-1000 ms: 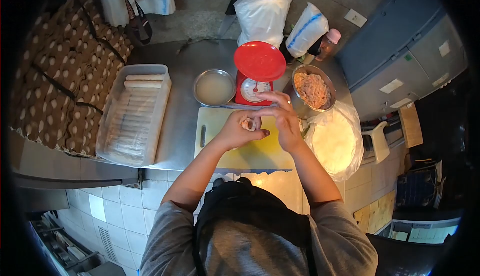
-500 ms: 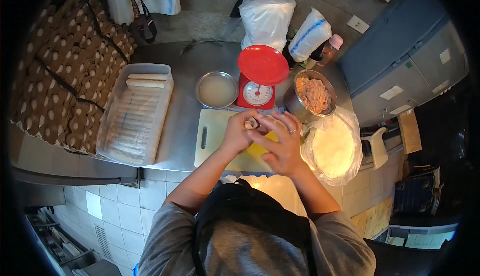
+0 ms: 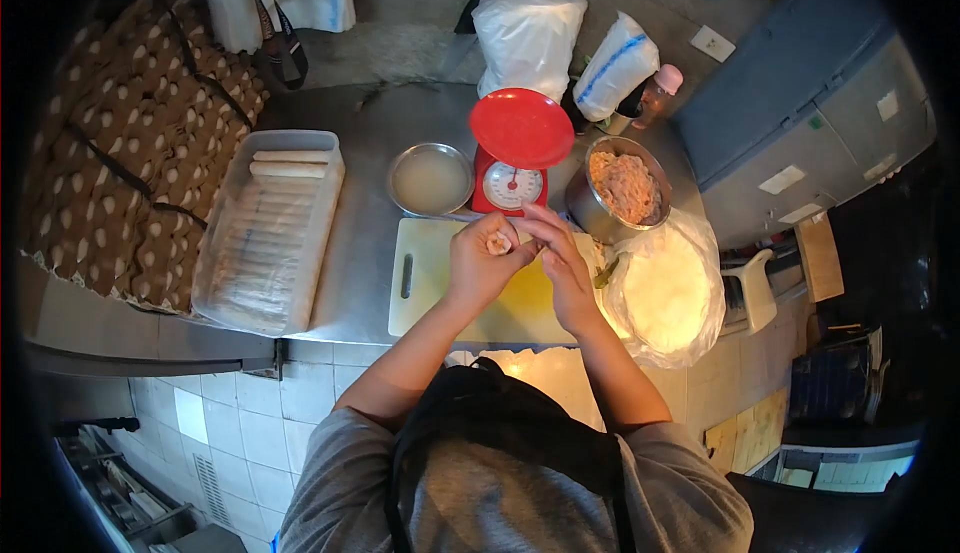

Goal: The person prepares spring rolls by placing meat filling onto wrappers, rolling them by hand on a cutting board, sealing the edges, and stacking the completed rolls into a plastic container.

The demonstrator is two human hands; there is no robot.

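Above a pale cutting board, my left hand is wrapped round a small rolled piece, whose pale pinkish end shows between thumb and fingers. My right hand is beside it, fingers extended and held near the left thumb; nothing shows in its palm. Behind my hands stands a red scale with a round red pan. A metal bowl of orange-pink mince is to the right, next to a stack of round pale sheets in clear plastic.
On the left, a plastic tub holds several long pale rolls, beside stacked egg trays. A shallow metal bowl of cloudy liquid stands left of the scale. White bags, a pink-capped bottle and grey cabinets are behind.
My right hand has gone from spread over the roll to drawn slightly right, its fingers closer together. My left hand still holds the roll.
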